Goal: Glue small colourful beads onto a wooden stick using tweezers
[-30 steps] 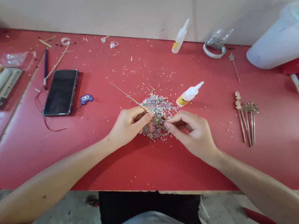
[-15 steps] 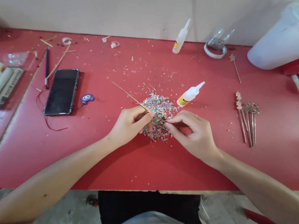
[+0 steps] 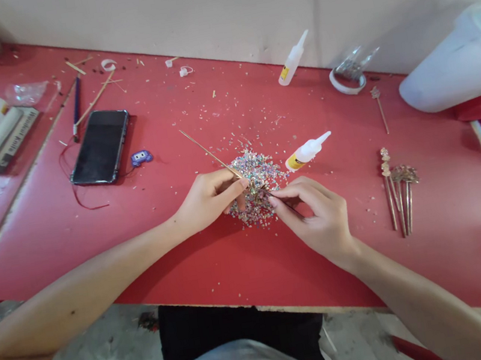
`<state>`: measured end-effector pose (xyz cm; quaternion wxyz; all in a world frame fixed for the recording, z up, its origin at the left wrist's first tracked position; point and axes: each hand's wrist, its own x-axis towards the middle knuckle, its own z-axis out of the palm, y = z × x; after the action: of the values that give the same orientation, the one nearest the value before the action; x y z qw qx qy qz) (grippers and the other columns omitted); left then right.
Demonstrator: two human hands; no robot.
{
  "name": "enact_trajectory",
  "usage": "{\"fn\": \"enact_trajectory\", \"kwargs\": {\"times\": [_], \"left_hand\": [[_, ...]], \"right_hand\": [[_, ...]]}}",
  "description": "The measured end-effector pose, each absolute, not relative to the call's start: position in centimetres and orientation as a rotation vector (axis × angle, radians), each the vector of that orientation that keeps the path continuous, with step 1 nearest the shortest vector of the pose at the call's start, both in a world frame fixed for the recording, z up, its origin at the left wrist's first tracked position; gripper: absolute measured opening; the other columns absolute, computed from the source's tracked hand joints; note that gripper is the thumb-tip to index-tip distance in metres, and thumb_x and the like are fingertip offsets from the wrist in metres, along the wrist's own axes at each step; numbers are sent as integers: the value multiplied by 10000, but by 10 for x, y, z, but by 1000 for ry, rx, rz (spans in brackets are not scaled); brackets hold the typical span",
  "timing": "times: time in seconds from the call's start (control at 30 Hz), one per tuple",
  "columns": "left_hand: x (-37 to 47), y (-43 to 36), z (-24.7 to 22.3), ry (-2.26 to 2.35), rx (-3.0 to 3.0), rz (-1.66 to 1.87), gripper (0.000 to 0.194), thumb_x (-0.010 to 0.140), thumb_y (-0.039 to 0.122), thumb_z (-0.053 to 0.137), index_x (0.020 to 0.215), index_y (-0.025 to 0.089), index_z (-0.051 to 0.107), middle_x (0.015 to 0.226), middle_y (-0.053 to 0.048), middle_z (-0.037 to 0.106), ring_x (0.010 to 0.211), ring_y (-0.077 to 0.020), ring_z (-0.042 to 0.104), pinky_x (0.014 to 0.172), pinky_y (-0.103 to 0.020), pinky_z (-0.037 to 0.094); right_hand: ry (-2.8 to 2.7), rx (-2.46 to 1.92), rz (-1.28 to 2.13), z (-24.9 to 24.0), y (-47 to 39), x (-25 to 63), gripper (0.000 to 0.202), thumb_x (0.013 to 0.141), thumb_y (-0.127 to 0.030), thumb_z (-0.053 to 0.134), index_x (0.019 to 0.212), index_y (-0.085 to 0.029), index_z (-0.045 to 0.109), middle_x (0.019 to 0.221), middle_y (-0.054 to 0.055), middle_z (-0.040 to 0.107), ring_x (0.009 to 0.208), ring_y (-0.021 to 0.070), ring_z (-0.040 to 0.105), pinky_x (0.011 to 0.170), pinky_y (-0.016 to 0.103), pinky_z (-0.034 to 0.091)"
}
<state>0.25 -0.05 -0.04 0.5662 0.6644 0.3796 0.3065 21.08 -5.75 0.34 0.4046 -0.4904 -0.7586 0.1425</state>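
My left hand [image 3: 220, 195] pinches a thin gold hair stick [image 3: 211, 154], whose long shaft points up and left. The decorated end of the stick lies between my two hands, and its detail is too small to make out. In my right hand [image 3: 313, 211], thumb and fingers are closed on a thin dark tool [image 3: 287, 202]. Its tip meets the decorated end, and its kind is not clear. Beneath both hands spreads a pile of small shiny multicoloured chips [image 3: 260, 164]. A white glue bottle [image 3: 309, 151] with a yellow label lies just beyond my right hand.
Finished-looking hair sticks [image 3: 401, 197] lie at the right, with a single one [image 3: 379, 109] farther back. A second glue bottle [image 3: 293, 59], a tape ring [image 3: 347, 81] and a white container [image 3: 451, 67] are near the wall. Leftward are a phone [image 3: 101, 147] and a knife box [image 3: 6, 141].
My right hand has shifted slightly right and down, and more of the dark tool shows. The left hand and the hair stick stay almost where they were.
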Motion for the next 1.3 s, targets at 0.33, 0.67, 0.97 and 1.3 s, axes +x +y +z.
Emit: {"fn": "enact_trajectory", "kwargs": {"times": [0.33,0.67,0.97,1.3], "left_hand": [[3,-1,0,862,1533,733,292,955,322,527,746,133,605,643,-11,669,453,-38,477,461,-164,390],[3,-1,2,852,1534,726,303,958,323,522,736,132,601,643,-12,666,458,-39,481,467,-168,399],[3,-2,2,837,1511,734,283,955,312,524,750,131,595,642,-11,668,454,-39,483,462,-164,399],[4,-2,2,822,1491,740,264,953,305,529,764,132,592,649,-15,671,455,-39,483,460,-162,402]], "right_hand": [[-1975,-1169,328,4,-55,210,119,851,-109,625,890,-221,640,713,-1,625,589,110,542,558,258,470],[-1955,-1127,299,3,-55,211,147,825,-78,653,899,-205,644,724,-5,636,592,97,553,556,239,478],[-1929,-1126,293,4,-54,210,131,833,-96,645,886,-217,645,704,-11,629,576,98,543,536,242,470],[-1944,-1098,318,3,-54,211,169,823,-62,647,910,-207,644,717,-8,618,585,93,538,540,237,466]]}}
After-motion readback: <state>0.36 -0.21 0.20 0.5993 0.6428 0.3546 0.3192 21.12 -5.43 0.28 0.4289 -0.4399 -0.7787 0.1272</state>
